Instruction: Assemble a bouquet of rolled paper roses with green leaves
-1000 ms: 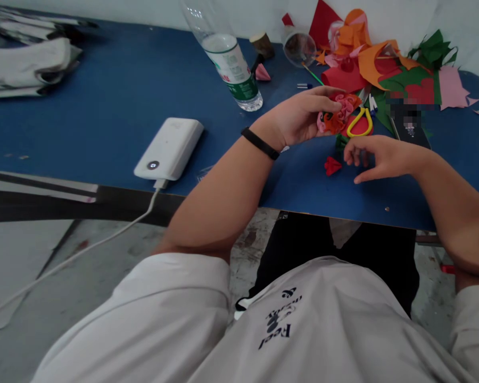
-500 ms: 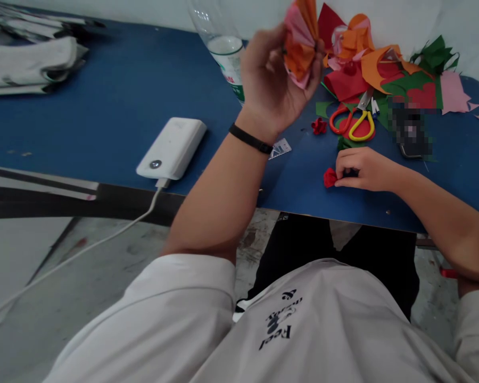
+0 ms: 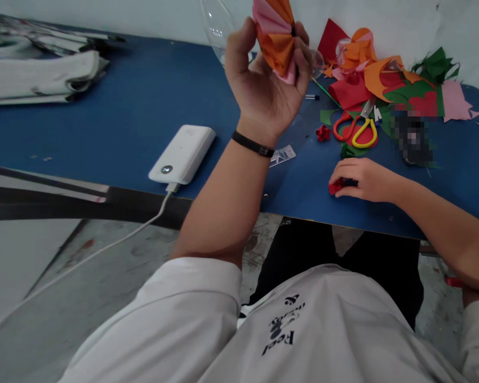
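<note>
My left hand (image 3: pixel 269 80) is raised over the blue table, its fingers closed round a pleated orange-and-pink paper flower (image 3: pixel 277 45). A clear plastic bottle (image 3: pixel 215 21) is partly hidden behind that hand. My right hand (image 3: pixel 365 181) rests low near the table's front edge, fingertips pinching a small red paper flower (image 3: pixel 335 188) that they mostly cover. Just beyond lie another small red flower (image 3: pixel 323 133), a dark green paper piece (image 3: pixel 349 151) and scissors (image 3: pixel 365 133) with one red and one yellow handle.
Coloured paper scraps (image 3: pixel 349 88) are heaped against the wall at the back right, with a blurred-out dark phone (image 3: pixel 414 141) in front. A white power bank (image 3: pixel 183 154) trails its cable off the front edge. Folded cloth-like items (image 3: pixel 40 77) lie far left. A clear ruler (image 3: pixel 282 155) sits mid-table.
My left hand with the orange-and-pink flower has shifted left in the view and turned slightly. My right fingers now cover more of the red flower. The whole view has shifted a little.
</note>
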Demonstrator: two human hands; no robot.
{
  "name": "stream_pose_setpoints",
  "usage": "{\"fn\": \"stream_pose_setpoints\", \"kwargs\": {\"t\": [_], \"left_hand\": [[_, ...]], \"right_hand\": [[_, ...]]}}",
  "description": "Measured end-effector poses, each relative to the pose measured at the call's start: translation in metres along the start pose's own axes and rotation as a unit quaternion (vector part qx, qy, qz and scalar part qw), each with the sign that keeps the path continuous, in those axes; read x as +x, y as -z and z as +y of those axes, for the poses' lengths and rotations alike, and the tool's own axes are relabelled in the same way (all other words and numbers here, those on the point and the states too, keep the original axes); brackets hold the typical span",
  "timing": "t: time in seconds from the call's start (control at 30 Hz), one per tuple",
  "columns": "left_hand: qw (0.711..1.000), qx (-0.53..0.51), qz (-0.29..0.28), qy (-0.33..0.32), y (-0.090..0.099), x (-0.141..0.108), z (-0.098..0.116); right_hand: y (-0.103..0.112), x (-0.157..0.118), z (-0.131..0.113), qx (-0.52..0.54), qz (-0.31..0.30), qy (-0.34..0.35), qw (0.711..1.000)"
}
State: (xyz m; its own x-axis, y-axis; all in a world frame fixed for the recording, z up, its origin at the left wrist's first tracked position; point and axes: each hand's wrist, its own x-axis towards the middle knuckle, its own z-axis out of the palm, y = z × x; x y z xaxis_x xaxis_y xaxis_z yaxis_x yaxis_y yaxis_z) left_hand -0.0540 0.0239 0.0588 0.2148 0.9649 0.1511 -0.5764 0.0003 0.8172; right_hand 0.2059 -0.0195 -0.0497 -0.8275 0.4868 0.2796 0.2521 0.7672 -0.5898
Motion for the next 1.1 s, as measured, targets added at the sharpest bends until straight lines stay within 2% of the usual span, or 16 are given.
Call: {"fn": "stream_pose_setpoints", "kwargs": {"t": [0.07,0.13,0.2,0.27,0.37,0.47,0.6,0.8,0.9,0.97,1.0,1.07,1.1], "left_hand": [[0.99,-0.091,-0.109,-0.008,0.005,0.001,-0.001],[0.982,-0.112,-0.15,-0.016,0.011,0.0,0.003],[0.986,-0.076,-0.136,-0.06,0.017,-0.001,0.011],[0.983,-0.061,-0.107,-0.132,0.023,-0.001,0.02],[0.978,-0.028,-0.081,-0.188,0.027,0.001,0.028],[0.983,-0.016,-0.093,-0.159,0.025,0.002,0.026],[0.983,-0.078,-0.11,-0.121,0.018,-0.003,0.019],[0.992,-0.06,-0.104,-0.039,0.014,-0.002,0.005],[0.994,-0.054,-0.084,0.038,0.009,0.004,-0.019],[0.992,-0.037,-0.068,0.096,0.005,0.007,-0.038],[0.995,-0.026,-0.054,0.077,0.003,0.008,-0.047],[0.993,0.004,-0.083,0.088,0.002,0.009,-0.061],[0.991,0.028,-0.08,0.1,0.002,0.01,-0.066]], "right_hand": [[0.004,0.0,0.0,0.016,0.022,-0.017,0.999],[0.009,0.0,0.0,0.036,0.049,-0.048,0.997],[0.013,0.001,-0.001,0.06,0.069,-0.076,0.993],[0.014,0.002,-0.001,0.082,0.078,-0.094,0.989],[0.013,0.004,0.0,0.11,0.075,-0.112,0.985],[0.011,0.005,0.0,0.15,0.07,-0.127,0.978],[0.012,0.006,-0.001,0.203,0.08,-0.152,0.964],[0.011,0.004,0.003,0.268,0.102,-0.172,0.943],[0.013,0.002,0.007,0.243,0.12,-0.159,0.949],[0.016,0.001,0.008,0.191,0.14,-0.136,0.962],[0.018,0.0,0.008,0.157,0.152,-0.125,0.968],[0.021,-0.001,0.005,0.091,0.176,-0.111,0.974],[0.023,-0.002,0.003,0.063,0.192,-0.109,0.973]]}}
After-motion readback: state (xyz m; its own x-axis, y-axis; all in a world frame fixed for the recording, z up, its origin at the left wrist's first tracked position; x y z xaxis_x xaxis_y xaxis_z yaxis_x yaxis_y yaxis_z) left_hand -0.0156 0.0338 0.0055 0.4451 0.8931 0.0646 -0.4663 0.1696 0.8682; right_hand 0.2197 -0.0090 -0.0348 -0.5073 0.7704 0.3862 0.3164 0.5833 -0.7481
